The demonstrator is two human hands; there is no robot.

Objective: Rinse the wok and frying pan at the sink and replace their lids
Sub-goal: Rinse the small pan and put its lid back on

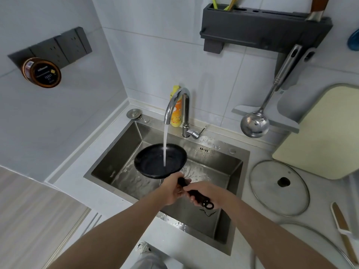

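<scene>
Both hands clamped on black handle, left hand (172, 189) nearer the bowl, right hand (206, 193) behind, frying pan (160, 161) over sink (219, 162) under running faucet (176, 105), glass lid (279, 187) flat on tabletop (258, 216) beside sink

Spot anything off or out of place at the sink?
Nothing stands out. Both hands, left hand and right hand, hold the frying pan by its handle under the tap's stream; runoff stays inside the sink. The glass lid lies flat on the counter beside it.
</scene>
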